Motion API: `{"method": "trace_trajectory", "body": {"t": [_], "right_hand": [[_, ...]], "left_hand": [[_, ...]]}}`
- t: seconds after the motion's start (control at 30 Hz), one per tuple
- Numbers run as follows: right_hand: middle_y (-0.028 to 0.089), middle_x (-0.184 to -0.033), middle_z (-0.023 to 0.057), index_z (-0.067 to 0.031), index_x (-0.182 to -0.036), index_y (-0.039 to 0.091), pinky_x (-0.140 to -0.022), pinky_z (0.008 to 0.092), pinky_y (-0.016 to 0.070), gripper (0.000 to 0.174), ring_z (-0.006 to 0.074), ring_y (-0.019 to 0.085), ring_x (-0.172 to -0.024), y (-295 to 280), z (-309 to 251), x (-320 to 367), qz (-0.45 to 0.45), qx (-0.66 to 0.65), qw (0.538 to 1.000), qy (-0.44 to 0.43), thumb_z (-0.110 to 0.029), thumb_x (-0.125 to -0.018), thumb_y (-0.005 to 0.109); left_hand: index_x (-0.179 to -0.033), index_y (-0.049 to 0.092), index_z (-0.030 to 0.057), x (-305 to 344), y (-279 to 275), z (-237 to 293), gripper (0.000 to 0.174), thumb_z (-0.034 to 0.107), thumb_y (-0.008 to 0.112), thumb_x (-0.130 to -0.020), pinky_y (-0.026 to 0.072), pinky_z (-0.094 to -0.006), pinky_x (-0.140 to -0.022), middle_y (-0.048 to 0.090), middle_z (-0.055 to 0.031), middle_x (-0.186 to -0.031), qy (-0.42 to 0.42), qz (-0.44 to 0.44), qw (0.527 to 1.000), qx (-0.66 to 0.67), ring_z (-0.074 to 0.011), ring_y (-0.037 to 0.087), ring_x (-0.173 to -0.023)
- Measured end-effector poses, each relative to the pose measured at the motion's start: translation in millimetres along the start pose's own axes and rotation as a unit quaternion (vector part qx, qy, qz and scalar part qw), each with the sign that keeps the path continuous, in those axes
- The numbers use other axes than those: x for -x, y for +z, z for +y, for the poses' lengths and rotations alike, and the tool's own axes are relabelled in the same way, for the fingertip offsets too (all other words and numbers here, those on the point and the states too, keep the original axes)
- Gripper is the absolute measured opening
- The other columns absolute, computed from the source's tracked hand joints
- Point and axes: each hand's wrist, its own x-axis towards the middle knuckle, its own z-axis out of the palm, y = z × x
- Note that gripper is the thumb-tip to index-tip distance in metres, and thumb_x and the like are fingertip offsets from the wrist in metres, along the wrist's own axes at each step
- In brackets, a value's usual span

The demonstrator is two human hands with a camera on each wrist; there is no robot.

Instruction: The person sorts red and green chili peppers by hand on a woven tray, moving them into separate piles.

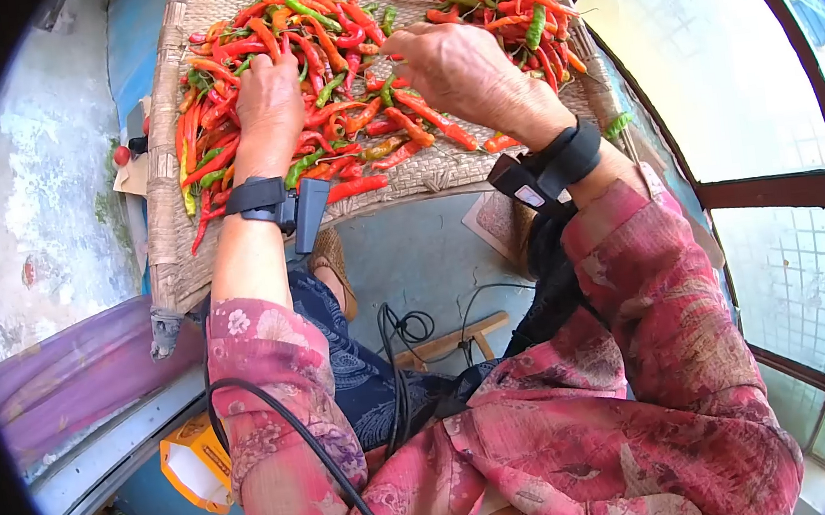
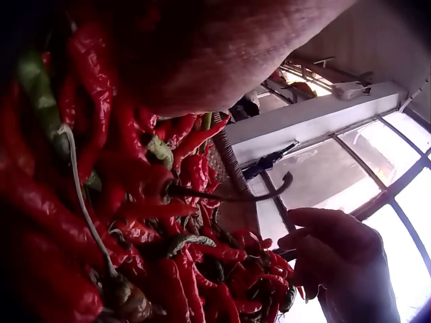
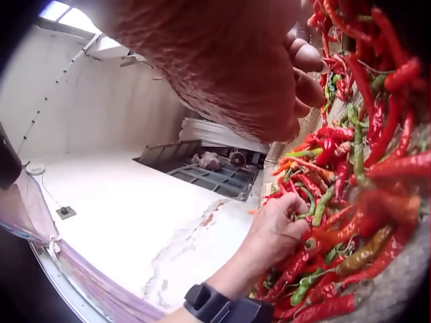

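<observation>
Reaching forward over the woven tray point(image 1: 167, 238), both arms stretch out with the backs of the hands turned up. The left forearm runs nearly straight ahead from its pink floral sleeve point(image 1: 266, 348), and the left hand point(image 1: 270, 101) is down among the peppers point(image 1: 317, 61) of the larger heap, its fingers bent. The right forearm slants inward from the other sleeve point(image 1: 642, 243); the right hand point(image 1: 457, 62) sits between that heap and the smaller pile point(image 1: 517, 5), fingers curled and directed toward the larger one. Whether either hand grips a pepper, I cannot tell, as the fingertips are partly hidden. Black straps with small boxes circle both wrists. Red, orange and green peppers lie on the tray, the larger heap around the left hand.
</observation>
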Motion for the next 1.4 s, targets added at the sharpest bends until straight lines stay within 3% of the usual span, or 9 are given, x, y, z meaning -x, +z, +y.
{"method": "trace_trajectory", "body": {"t": [0.17, 0.23, 0.43, 0.53, 0.77, 0.87, 1.03, 1.2, 1.4], "right_hand": [[0.065, -0.085, 0.0137, -0.0027, -0.113, 0.055, -0.067, 0.0366, 0.0516, 0.035, 0.0271, 0.065, -0.077, 10, -2, -6, -0.038, -0.185, 0.98, 0.058, -0.022, -0.085, 0.06], [0.066, -0.087, 0.0132, -0.0004, -0.115, 0.054, -0.067, 0.0343, 0.0523, 0.04, 0.0239, 0.065, -0.078, 18, -13, -5, -0.025, -0.239, 0.968, 0.073, -0.026, -0.086, 0.061], [0.066, -0.08, 0.0153, 0.006, -0.111, 0.051, -0.065, 0.0379, 0.0526, 0.051, 0.0262, 0.066, -0.073, 37, -22, -13, -0.073, -0.449, 0.859, 0.233, -0.02, -0.074, 0.073], [0.063, -0.07, 0.0159, -0.0016, -0.092, 0.058, -0.059, 0.0415, 0.0497, 0.025, 0.0311, 0.064, -0.064, 32, -21, -13, 0.023, -0.316, 0.941, 0.115, -0.02, -0.078, 0.067], [0.058, -0.062, 0.0173, -0.0042, -0.078, 0.058, -0.053, 0.0449, 0.0468, 0.024, 0.0361, 0.06, -0.061, 12, -20, -8, -0.001, -0.161, 0.986, 0.054, -0.027, -0.085, 0.061], [0.058, -0.061, 0.0168, -0.0043, -0.075, 0.058, -0.053, 0.0449, 0.0468, 0.026, 0.0362, 0.06, -0.06, 10, -16, -7, 0.02, -0.179, 0.983, 0.043, -0.028, -0.086, 0.06], [0.056, -0.062, 0.0196, -0.0019, -0.082, 0.061, -0.053, 0.0433, 0.0469, 0.023, 0.0362, 0.06, -0.061, -2, 2, -7, 0.062, -0.211, 0.973, 0.076, -0.024, -0.087, 0.059], [0.061, -0.073, 0.0223, -0.0006, -0.087, 0.061, -0.063, 0.0444, 0.0476, 0.032, 0.0382, 0.061, -0.07, -23, 59, -4, 0.094, 0.027, 0.982, 0.162, -0.031, -0.091, 0.05], [0.064, -0.074, 0.0182, -0.0015, -0.109, 0.058, -0.066, 0.0393, 0.0503, 0.037, 0.032, 0.064, -0.071, -36, 56, 5, 0.039, 0.079, 0.969, 0.232, -0.031, -0.087, 0.057]], "left_hand": [[-0.084, 0.057, 0.0047, -13, -48, 8, 0.01, 0.001, 0.053, -0.075, 0.0477, -0.0374, -0.063, 0.06, -0.0102, -0.074, -0.051, 0.134, 0.965, 0.221, -0.0253, 0.06, -0.067], [-0.084, 0.059, 0.0055, -15, -57, 16, 0.009, 0.003, 0.058, -0.075, 0.0474, -0.0272, -0.062, 0.061, -0.0048, -0.073, -0.081, 0.167, 0.935, 0.301, -0.0125, 0.058, -0.064], [-0.085, 0.059, 0.0042, -15, -57, 54, 0.009, 0.002, 0.059, -0.076, 0.0473, -0.0228, -0.06, 0.061, 0.0, -0.072, -0.1, 0.139, 0.878, 0.446, -0.0057, 0.056, -0.065], [-0.086, 0.059, 0.0037, -16, -57, 61, 0.008, 0.002, 0.057, -0.078, 0.0474, -0.0229, -0.061, 0.062, -0.0008, -0.072, -0.107, 0.13, 0.856, 0.488, -0.0059, 0.056, -0.066], [-0.092, 0.061, 0.0027, -20, -54, 40, 0.011, 0.005, 0.055, -0.082, 0.0458, -0.0219, -0.061, 0.062, -0.0004, -0.076, -0.174, 0.137, 0.862, 0.456, -0.0064, 0.055, -0.066], [-0.097, 0.058, 0.0018, -19, -59, 40, 0.016, 0.005, 0.056, -0.081, 0.0425, -0.0211, -0.054, 0.059, -0.0013, -0.078, -0.272, 0.049, 0.718, 0.639, -0.0063, 0.051, -0.063], [-0.097, 0.056, 0.0004, -22, -57, 30, 0.019, 0.004, 0.047, -0.081, 0.0394, -0.0193, -0.048, 0.059, -0.0028, -0.075, -0.31, 0.069, 0.688, 0.652, -0.0061, 0.048, -0.055], [-0.095, 0.056, -0.0004, -25, -57, 27, 0.017, 0.004, 0.048, -0.081, 0.0374, -0.0187, -0.046, 0.058, -0.0042, -0.075, -0.311, 0.086, 0.666, 0.672, -0.0056, 0.047, -0.055], [-0.095, 0.054, 0.0018, -23, -71, 37, 0.015, 0.004, 0.05, -0.081, 0.0351, -0.0183, -0.043, 0.057, -0.0049, -0.076, -0.25, 0.029, 0.55, 0.797, -0.0058, 0.045, -0.054]]}}
